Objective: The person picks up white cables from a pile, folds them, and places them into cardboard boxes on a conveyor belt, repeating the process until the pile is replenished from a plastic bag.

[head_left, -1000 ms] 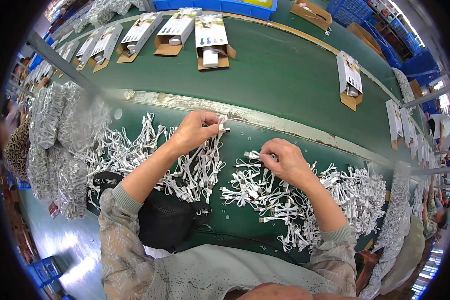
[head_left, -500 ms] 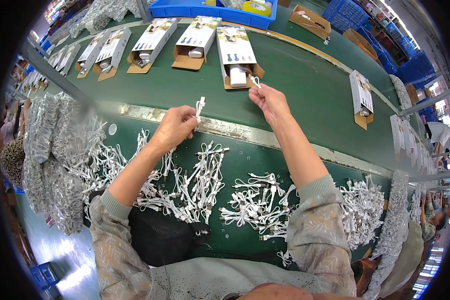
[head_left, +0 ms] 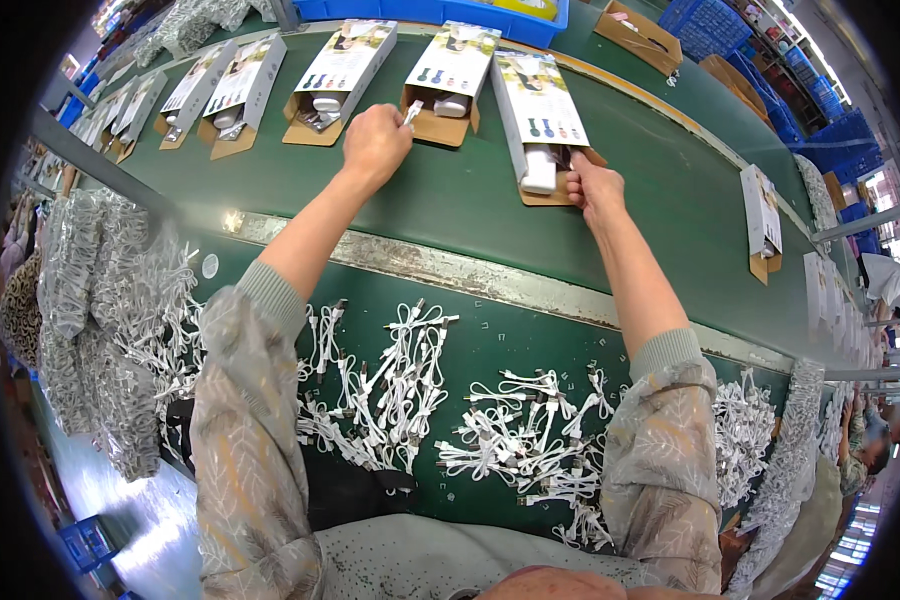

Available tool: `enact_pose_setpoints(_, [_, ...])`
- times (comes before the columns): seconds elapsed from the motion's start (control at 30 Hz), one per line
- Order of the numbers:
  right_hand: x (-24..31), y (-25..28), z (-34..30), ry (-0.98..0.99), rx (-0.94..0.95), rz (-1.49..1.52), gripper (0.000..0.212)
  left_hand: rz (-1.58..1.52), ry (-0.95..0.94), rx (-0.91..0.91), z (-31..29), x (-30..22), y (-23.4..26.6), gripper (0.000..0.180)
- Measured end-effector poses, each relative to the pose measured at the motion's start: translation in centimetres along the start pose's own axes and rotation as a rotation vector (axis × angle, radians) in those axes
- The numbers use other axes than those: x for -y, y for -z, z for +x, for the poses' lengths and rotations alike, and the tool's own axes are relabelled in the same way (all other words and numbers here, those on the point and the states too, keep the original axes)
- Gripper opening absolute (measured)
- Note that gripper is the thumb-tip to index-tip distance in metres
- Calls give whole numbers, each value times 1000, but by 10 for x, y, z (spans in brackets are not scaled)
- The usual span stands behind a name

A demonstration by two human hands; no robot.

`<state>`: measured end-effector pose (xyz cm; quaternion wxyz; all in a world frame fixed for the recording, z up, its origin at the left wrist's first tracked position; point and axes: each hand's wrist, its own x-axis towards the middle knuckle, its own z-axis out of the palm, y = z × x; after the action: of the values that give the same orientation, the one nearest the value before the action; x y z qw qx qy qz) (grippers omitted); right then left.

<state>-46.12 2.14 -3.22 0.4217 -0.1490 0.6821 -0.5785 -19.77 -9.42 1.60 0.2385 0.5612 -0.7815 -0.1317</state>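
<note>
Pinched in my left hand (head_left: pixel 378 145) is a bundled white USB cable (head_left: pixel 413 112), close to the open end of a printed white box (head_left: pixel 455 62). My right hand (head_left: pixel 597 190) has closed fingers partly inside the mouth of another printed box (head_left: pixel 540 100); what they hold there is hidden. A white device (head_left: pixel 540 170) sticks out of this box beside those fingers, over its brown cardboard flap (head_left: pixel 547 198). Another white device (head_left: pixel 452 105) shows in the mouth of the box by my left hand.
More open boxes (head_left: pixel 345 60) line the green belt (head_left: pixel 270 180) to the left, and one box (head_left: pixel 761 215) lies farther right. Bundled white cables (head_left: pixel 530 430) lie in piles on the near table, past a worn metal rail (head_left: pixel 450 270). A blue bin (head_left: pixel 530 28) stands behind.
My left hand has carried its cable forward to a box. My right hand's fingers have entered the other box's mouth, and the cable it held is out of sight. The boxes have shifted right.
</note>
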Motion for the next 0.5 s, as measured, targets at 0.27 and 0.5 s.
enact_pose_setpoints(0.27, [4, 32, 6, 68, 62, -64, 21, -248, -224, -22, 3, -39, -41, 27])
enact_pose_setpoints(0.5, [25, 98, -84, 193, 194, -762, 26, -337, -530, 509, -131, -89, 12, 27])
